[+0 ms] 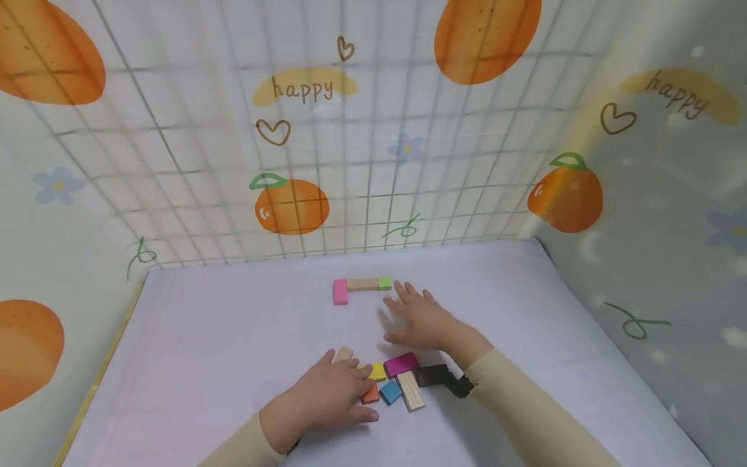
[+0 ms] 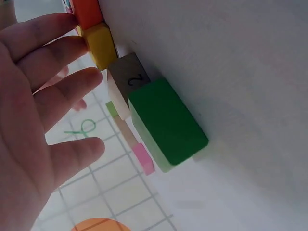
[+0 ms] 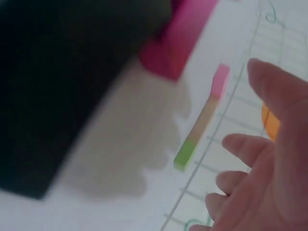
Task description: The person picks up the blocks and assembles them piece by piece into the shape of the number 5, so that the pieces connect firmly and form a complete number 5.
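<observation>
1. Head view, bottom centre: the left hand [image 1: 327, 392] spreads palm down with its fingers apart and grips nothing; whether its fingertips touch the blocks beneath, I cannot tell.
2. Left wrist view, centre: a dark green block [image 2: 166, 122] lies against a wooden block marked 2 [image 2: 128, 77], beside the spread fingers.
3. Head view, lower centre: loose blocks lie close together to the right of that hand: an orange block [image 1: 370, 394], a blue block [image 1: 391, 392], a grained wooden block [image 1: 411, 391], a yellow block [image 1: 378, 371] and a magenta block [image 1: 401, 364].
4. Right of centre, the right hand [image 1: 426, 318] is spread wide, holding nothing, fingertips just beside the row.
5. Just below mid-frame, that row runs left to right: a pink block [image 1: 340, 292] set crosswise, a plain wooden block [image 1: 363, 284] and a light green block [image 1: 384, 283], ends meeting.
6. Across the top, a cloth with printed oranges [image 1: 292, 206] hangs behind the white table [image 1: 233, 324].
</observation>
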Demonstrator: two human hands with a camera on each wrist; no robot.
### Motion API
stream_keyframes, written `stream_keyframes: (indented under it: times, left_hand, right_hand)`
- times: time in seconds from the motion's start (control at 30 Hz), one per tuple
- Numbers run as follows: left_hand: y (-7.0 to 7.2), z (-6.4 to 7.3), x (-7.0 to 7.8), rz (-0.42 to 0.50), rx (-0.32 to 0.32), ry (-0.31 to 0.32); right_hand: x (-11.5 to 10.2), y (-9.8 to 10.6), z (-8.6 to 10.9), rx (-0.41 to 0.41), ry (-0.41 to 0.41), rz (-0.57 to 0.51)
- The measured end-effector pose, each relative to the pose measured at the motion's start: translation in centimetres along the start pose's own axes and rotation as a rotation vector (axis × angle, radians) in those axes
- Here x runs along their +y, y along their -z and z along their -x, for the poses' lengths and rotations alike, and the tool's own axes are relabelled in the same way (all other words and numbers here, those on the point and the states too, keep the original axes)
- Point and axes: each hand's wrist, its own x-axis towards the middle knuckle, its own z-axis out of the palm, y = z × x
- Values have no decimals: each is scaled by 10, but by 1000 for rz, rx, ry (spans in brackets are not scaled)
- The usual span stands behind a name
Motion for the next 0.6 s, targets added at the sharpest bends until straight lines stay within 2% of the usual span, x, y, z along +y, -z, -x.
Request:
stream_keyframes:
  times: [0.1, 0.2, 0.37, 0.53, 0.6]
  left_hand:
    - [-3, 2, -5, -8, 28, 37]
    - [-7, 7, -12, -18, 55, 88]
    - [-13, 18, -22, -6, 104, 136]
    - [-15, 25, -24, -23, 136, 190]
    - [-15, 28, -24, -6, 128, 206]
  right_hand:
    - [-18, -5, 13, 2, 58, 54]
    - [-40, -14, 34, 0, 156, 75]
    - [-74, -29, 63, -65, 311, 102]
    - [-94, -34, 61, -42, 324, 190]
    - [-97, -35, 57, -67, 305, 211]
